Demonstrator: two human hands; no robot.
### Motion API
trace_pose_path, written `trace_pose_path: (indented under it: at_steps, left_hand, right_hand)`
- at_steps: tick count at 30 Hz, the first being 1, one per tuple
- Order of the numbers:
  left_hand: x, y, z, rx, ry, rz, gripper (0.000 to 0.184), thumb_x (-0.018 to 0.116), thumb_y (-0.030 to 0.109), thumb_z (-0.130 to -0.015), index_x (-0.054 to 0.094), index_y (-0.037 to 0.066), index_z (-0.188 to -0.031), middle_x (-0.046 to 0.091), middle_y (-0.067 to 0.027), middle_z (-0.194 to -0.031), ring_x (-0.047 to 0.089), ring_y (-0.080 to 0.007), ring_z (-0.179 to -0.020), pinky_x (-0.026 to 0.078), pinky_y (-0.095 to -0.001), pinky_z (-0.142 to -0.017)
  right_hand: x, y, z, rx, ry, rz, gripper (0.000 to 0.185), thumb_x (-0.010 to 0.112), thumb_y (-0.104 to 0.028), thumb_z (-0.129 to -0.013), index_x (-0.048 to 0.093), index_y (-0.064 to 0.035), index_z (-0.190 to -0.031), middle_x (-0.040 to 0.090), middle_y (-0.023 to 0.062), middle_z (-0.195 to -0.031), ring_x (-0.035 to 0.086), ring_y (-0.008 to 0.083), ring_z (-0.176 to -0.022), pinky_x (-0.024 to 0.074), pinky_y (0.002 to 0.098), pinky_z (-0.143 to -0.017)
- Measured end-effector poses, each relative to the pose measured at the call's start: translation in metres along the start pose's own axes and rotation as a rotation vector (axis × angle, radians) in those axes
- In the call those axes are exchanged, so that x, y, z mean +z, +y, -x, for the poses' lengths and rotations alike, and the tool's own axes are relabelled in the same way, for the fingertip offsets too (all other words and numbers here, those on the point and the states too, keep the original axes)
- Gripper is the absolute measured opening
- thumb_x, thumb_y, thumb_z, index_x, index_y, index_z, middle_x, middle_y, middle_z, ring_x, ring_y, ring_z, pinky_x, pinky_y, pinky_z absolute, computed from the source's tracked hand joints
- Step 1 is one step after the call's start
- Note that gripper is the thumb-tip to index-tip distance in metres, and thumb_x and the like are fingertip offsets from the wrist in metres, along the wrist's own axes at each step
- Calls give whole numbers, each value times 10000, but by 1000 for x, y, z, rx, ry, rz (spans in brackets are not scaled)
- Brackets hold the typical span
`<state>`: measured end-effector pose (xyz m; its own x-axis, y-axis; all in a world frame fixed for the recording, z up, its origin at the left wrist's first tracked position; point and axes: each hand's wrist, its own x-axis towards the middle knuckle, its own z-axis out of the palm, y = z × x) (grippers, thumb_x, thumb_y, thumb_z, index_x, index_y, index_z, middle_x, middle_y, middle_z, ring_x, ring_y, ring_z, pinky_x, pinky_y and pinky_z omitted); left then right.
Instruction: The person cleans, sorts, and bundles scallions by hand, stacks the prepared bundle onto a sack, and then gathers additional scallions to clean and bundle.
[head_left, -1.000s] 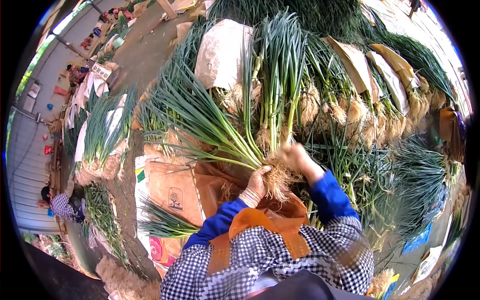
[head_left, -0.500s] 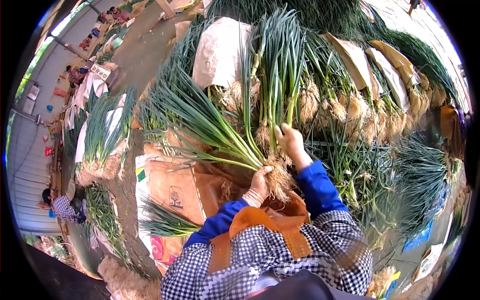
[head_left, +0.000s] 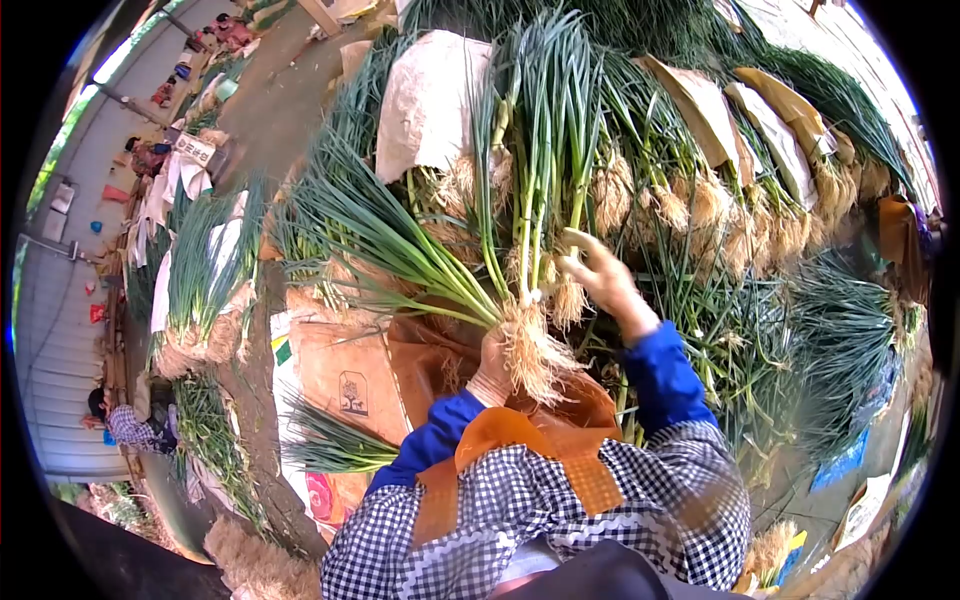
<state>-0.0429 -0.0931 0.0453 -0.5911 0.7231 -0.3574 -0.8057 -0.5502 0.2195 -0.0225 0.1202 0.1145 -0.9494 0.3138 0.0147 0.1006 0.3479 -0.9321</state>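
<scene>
A fanned bunch of green onions (head_left: 440, 270) is gripped near its pale roots by my left hand (head_left: 491, 372), its leaves spreading to the upper left. The root tangle (head_left: 538, 352) hangs beside that hand. My right hand (head_left: 603, 278) is raised to the right with its thumb and fingers apart, beside the stalk bases of upright green onions (head_left: 545, 150). Nothing is visible between its fingers.
An orange printed sack (head_left: 350, 375) lies at the left, with a small onion bundle (head_left: 335, 440) on it. More rooted bundles (head_left: 710, 200) line the upper right, some under sacking. A co-worker (head_left: 130, 425) is at the far left.
My right hand pinched near the upright stalks half a second ago; now its fingers have spread and it sits further right. My left hand and its bunch have shifted slightly left.
</scene>
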Motion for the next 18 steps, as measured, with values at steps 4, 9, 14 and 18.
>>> trace_pose_path:
  at_steps: [4,9,14,18]
  left_hand:
    - [39,-1,15,-35,-20,93,382,507,134,-801,506,-32,-1145,580,-93,-830,564,-178,-639,506,-306,-583]
    - [27,1,6,123,29,18,319,480,82,-823,516,-25,-1122,581,-96,-844,588,-195,-679,518,-321,-607]
    - [29,15,2,-40,-134,154,319,499,90,-822,519,-21,-1120,596,-90,-884,597,-194,-692,524,-317,-622]
    - [8,0,0,-127,-156,143,321,496,75,-805,527,-38,-1103,616,-119,-963,624,-205,-747,539,-313,-675]
  right_hand:
    - [53,22,-21,170,-193,-527,425,569,-323,-885,522,-10,-1168,613,106,-1054,579,180,-926,481,295,-767]
    - [40,32,54,-514,-200,325,215,609,-226,-821,570,-99,-651,493,123,-541,518,301,-503,413,384,-455]
    - [-44,55,91,-124,-680,1284,273,524,-317,-878,634,-135,-1050,642,95,-836,622,253,-710,506,344,-682]
    - [8,64,42,-104,-68,25,253,537,-278,-883,623,-82,-1018,640,119,-853,618,285,-813,490,363,-743]
